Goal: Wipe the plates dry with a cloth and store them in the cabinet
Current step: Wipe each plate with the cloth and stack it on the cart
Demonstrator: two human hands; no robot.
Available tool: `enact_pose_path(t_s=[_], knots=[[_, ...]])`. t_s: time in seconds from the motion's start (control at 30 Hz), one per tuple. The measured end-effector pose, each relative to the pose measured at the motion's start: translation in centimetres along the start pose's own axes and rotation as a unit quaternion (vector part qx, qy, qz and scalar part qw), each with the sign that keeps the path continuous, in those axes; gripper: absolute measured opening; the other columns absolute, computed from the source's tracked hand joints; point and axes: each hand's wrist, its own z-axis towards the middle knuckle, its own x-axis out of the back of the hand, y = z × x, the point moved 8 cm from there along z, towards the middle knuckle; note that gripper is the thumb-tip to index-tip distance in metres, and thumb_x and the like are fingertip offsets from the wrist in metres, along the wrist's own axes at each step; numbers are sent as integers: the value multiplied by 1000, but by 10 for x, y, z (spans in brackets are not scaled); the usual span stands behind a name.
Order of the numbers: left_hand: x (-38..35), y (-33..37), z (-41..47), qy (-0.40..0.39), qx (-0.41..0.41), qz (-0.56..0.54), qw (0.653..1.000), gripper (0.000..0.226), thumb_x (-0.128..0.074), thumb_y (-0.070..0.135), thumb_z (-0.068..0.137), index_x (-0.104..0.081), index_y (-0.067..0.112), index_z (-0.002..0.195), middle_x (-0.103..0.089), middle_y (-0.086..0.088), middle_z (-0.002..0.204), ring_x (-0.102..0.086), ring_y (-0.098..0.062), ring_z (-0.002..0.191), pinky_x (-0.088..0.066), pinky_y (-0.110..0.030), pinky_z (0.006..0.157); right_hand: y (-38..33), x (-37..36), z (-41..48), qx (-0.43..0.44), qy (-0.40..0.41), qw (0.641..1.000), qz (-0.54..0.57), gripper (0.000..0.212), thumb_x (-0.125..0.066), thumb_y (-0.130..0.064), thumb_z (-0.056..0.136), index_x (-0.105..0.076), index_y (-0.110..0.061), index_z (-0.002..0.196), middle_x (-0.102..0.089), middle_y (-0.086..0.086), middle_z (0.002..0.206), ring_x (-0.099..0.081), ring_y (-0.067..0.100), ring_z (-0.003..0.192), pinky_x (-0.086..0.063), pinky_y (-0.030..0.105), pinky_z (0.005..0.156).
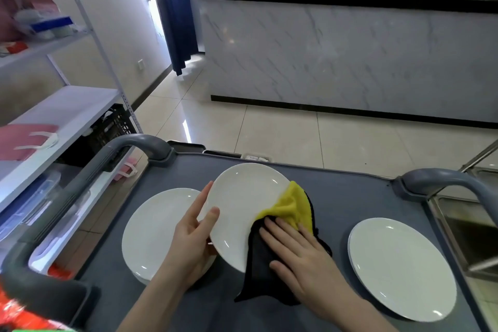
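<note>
Left hand (192,234) grips the middle plate (242,197) by its left rim, with the thumb on the face and the fingers behind the edge. Right hand (299,250) lies flat with straight fingers, not clenched, and presses the cloth (291,207) onto the plate's lower right part.

The plate is at frame centre, raised and tilted off the cart top (350,191), so its face is towards the camera. The cloth's long axis runs from the yellow fold at the plate's right rim down to a black tail that hangs below the plate.

Key relation: the bare plate face lies up and left of the right hand, between the two hands. The likely wipe is therefore a sweep towards the left thumb, with the left hand only steadying. The plate is round, so it has no long axis to line up with.

The left plates (153,229) lie flat at lower left, partly under the left hand, and look like a stack. The right plate (398,267) lies flat at lower right, well apart from the cloth.

A shelf rack (67,105) stands at the left of the frame and a metal sink (463,237) sits at the right edge. No cabinet is clearly identifiable. Storing is judged not yet begun.
</note>
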Motion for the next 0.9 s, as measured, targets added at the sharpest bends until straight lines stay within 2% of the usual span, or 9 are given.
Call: enact_pose_path(t_s=[0.1, 0.17, 0.33, 0.47, 0.53, 0.7, 0.77, 0.83, 0.9], knots=[[1, 9, 0, 15, -18, 12, 1000, 43, -58, 29, 92, -56, 53, 128, -74, 4, 110, -70, -19, 88, -54, -45, 77, 14, 8, -2, -35, 18, 999, 8, 50, -26, -44, 101, -29, -28, 148, -22, -11, 157, -18, 13, 146, -22, 40, 111], [3, 11, 1, 26, -26, 10, 999, 42, -54, 26, 97, -54, 51, 131, -73, 4, 113, -72, -19, 89, -58, -43, 72, 13, 7, -7, -22, 7, 1000, 15, 50, -27, -45, 101, -28, -29, 149, -22, -11, 157, -16, 14, 147, -21, 42, 112], [-5, 10, 5, 24, -33, 25, 999, 43, -53, 25, 98, -53, 48, 134, -73, 3, 114, -71, -16, 97, -59, -34, 66, -29, -3, -11, 66, -12, 998, 18, 52, -28, -50, 100, -36, -27, 146, -30, -6, 154, -28, 17, 143, -25, 45, 108], [-26, 14, 6, -19, -57, 66, 996, 47, -62, 37, 90, -53, 47, 135, -71, -3, 118, -66, -20, 112, -52, -35, 89, -38, -3, 25, 28, -22, 997, 71, 53, -20, -51, 101, -10, -36, 151, 0, -16, 159, 4, 5, 147, -1, 34, 118], [-31, 17, 8, -34, -64, 72, 995, 46, -63, 38, 92, -51, 47, 136, -71, -3, 120, -65, -21, 115, -53, -32, 92, -31, 4, 43, -3, 2, 998, 69, 55, -17, -50, 100, -2, -37, 151, 9, -19, 158, 13, 1, 145, 5, 33, 119], [-35, 17, 10, -50, -69, 85, 993, 50, -63, 36, 90, -49, 50, 136, -74, -8, 111, -70, -24, 101, -58, -39, 86, 10, 19, 79, -87, 47, 989, 110, 57, -27, -45, 102, -2, -35, 151, 8, -19, 158, 12, -1, 144, -4, 37, 121], [-36, 17, 9, -47, -65, 82, 993, 50, -68, 35, 90, -51, 52, 133, -75, -14, 99, -70, -25, 86, -60, -39, 72, 27, 22, 84, -118, 48, 983, 130, 58, -31, -38, 102, -1, -33, 151, 10, -17, 157, 11, 1, 145, -7, 39, 120], [-36, 16, 10, -46, -58, 72, 995, 50, -67, 36, 86, -53, 53, 131, -74, -17, 96, -71, -26, 82, -58, -37, 64, 23, 20, 84, -100, 26, 986, 132, 60, -30, -31, 99, 1, -33, 150, 13, -14, 158, 13, 6, 146, -5, 43, 119], [-35, 18, 14, -38, -59, 62, 996, 49, -64, 36, 84, -55, 53, 129, -74, -15, 95, -69, -22, 76, -57, -34, 59, 4, 15, 78, -51, -1, 992, 115, 63, -19, -34, 90, 3, -37, 149, 13, -15, 158, 15, 6, 146, -1, 45, 119]])
